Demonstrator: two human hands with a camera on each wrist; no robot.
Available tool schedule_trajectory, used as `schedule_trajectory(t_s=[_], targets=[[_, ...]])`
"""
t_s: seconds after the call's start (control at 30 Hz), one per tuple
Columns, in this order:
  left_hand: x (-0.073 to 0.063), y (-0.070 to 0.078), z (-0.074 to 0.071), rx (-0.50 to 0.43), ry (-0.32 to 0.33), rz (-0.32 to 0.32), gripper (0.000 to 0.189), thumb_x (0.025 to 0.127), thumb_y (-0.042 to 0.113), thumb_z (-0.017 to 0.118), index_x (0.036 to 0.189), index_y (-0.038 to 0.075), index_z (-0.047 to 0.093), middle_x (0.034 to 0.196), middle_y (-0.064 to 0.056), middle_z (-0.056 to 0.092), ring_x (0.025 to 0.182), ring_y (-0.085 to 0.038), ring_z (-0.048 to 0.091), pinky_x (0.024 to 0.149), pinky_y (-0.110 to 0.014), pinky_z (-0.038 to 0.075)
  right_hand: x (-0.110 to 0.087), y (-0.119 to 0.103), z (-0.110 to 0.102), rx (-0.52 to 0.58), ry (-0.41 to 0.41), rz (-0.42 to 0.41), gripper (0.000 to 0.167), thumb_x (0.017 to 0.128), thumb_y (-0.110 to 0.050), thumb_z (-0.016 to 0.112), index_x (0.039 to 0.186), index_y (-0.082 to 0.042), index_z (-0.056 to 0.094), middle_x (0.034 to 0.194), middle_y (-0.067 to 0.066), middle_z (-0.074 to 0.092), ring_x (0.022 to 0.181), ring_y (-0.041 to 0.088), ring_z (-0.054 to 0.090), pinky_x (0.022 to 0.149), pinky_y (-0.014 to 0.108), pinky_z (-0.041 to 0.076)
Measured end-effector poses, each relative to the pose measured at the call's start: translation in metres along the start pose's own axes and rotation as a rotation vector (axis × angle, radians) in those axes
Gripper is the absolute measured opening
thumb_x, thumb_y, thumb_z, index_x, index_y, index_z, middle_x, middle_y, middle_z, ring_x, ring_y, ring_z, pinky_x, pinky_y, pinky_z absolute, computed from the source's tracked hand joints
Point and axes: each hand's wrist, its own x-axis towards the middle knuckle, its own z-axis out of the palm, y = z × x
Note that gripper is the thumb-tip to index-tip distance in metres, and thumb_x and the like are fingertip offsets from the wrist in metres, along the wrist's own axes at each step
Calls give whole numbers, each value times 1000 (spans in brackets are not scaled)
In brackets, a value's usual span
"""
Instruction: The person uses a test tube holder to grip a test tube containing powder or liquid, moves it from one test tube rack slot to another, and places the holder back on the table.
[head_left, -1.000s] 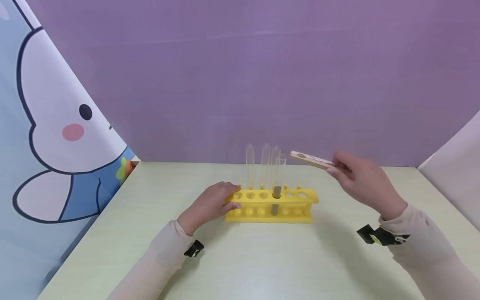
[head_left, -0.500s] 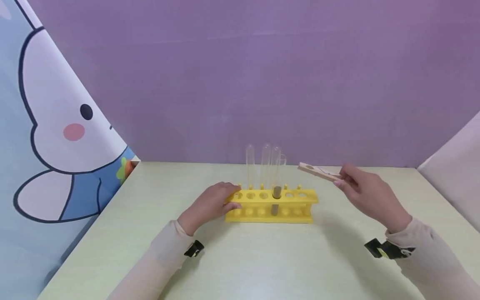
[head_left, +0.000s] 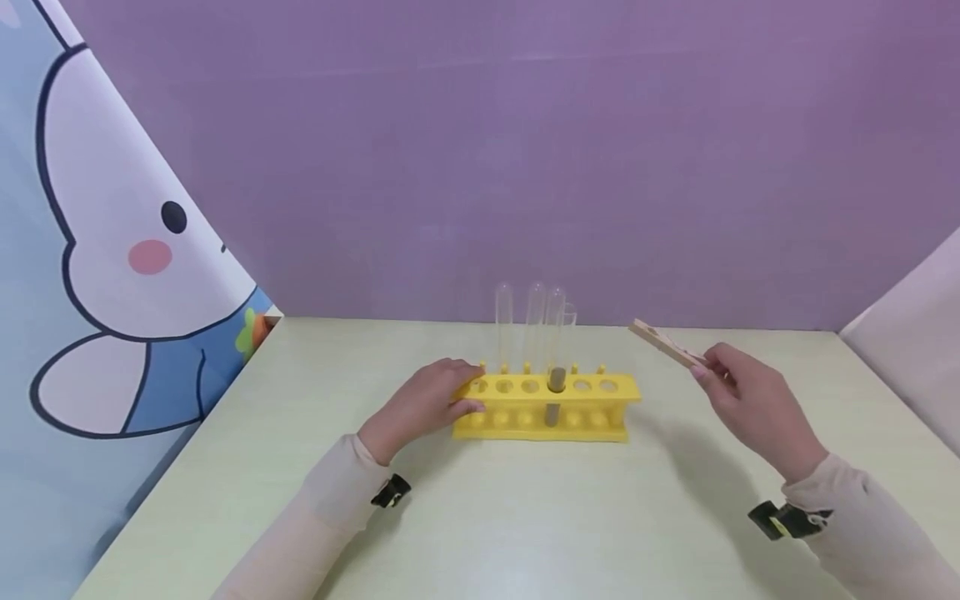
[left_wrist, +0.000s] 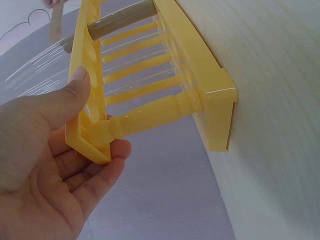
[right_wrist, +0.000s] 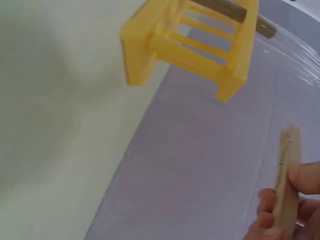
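A yellow test tube rack [head_left: 547, 433] stands on the table, its left end gripped by my left hand [head_left: 427, 404]. In the left wrist view the thumb [left_wrist: 72, 97] presses one face of the top plate and the fingers curl behind it. One test tube [left_wrist: 122, 21] sits in a rack hole, open end up, with grey-brown stuff in its lower part. Three glass tubes, such as the leftmost tube [head_left: 504, 321], stand inverted along the back pegs. To the right, in the air, my right hand [head_left: 757, 408] pinches a wooden test tube holder [head_left: 667, 343], its tip pointing up-left, apart from the rack.
The pale table [head_left: 555, 517] extends in front and to both sides. A purple backdrop [head_left: 480, 167] rises behind it. At the left hangs a blue cartoon-print cloth [head_left: 172, 383], and a white panel [head_left: 915, 333] borders the right.
My right hand has moved right and down with the test tube holder, away from the tubes, and the holder now slants more steeply. The left hand keeps its grip on the rack.
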Motion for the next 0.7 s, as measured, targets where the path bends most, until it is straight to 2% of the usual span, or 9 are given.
schedule_trajectory(t_s=[0.2, 0.33, 0.5, 0.7], targets=[[1, 1, 3, -19, -12, -16, 53, 85, 31, 68, 127, -1, 57, 121, -13, 62, 110, -28, 58, 95, -38, 47, -13, 17, 7, -11, -16, -32, 3, 91, -3, 58, 92, -1, 56, 68, 2, 45, 53, 5, 34, 44, 23, 31], [3, 2, 3, -22, 5, -1, 52, 84, 28, 70, 125, -2, 58, 119, -13, 63, 107, -28, 59, 93, -38, 48, -20, 26, 12, -19, -23, -31, 5, 88, 1, 59, 92, 3, 56, 73, 4, 44, 59, 7, 34, 47, 23, 31], [3, 1, 2, -39, -6, -7, 53, 84, 29, 70, 126, -1, 58, 121, -13, 62, 110, -28, 58, 95, -39, 47, -23, 29, 19, 22, -94, 43, 7, 91, 0, 54, 94, 6, 56, 77, 8, 48, 61, 10, 37, 47, 24, 33], [2, -1, 0, -48, -21, -30, 54, 84, 30, 70, 127, -1, 57, 122, -12, 62, 112, -27, 58, 96, -39, 46, -25, 27, 29, 147, -251, 192, 18, 96, -6, 48, 103, 10, 52, 81, 10, 52, 60, 13, 45, 47, 25, 40]])
